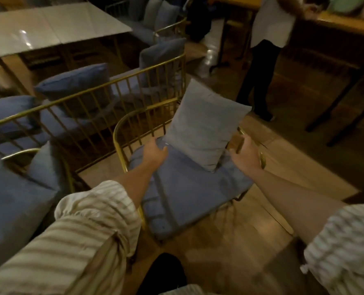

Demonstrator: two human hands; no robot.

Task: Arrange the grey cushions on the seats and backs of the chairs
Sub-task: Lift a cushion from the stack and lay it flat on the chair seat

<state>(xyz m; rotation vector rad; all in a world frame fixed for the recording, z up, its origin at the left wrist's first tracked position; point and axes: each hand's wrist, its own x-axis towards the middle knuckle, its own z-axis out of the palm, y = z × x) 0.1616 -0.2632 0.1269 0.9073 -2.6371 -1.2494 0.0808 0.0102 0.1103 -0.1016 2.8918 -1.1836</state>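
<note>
Grey back cushion (204, 124) propped crooked on gold wire chair (121, 128), left hand (155, 152) and right hand (244, 155) spread empty beside it; probably squaring up against backrest next.

Both arms fwd; left hand (155, 153) palm-down, right hand (245, 155) open, fingers loose.
</note>
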